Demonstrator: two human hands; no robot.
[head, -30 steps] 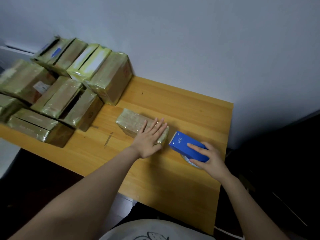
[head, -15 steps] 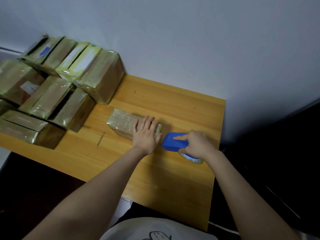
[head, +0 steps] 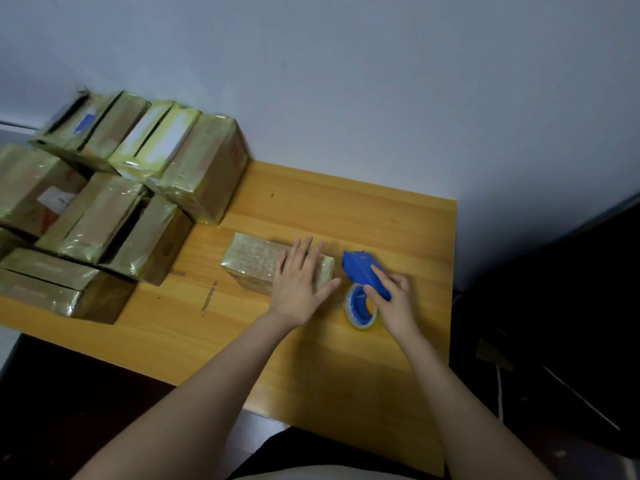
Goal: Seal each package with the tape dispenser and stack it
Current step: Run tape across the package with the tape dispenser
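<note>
Wooden table [head: 346, 209] — pale grey wall [head: 381, 81] behind; taped packages [head: 204, 168] at left

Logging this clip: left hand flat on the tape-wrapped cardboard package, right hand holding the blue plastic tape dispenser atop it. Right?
No: the head view shows the right hand holding the blue plastic tape dispenser beside the tape-wrapped cardboard package, not atop it.

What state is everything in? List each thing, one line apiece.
package: flat on the table, taped over
left hand: flat, fingers straight, resting on the package
tape dispenser: right of the package, apart from it
right hand: grips the tape dispenser
stacked packages: taped, piled at left
</note>
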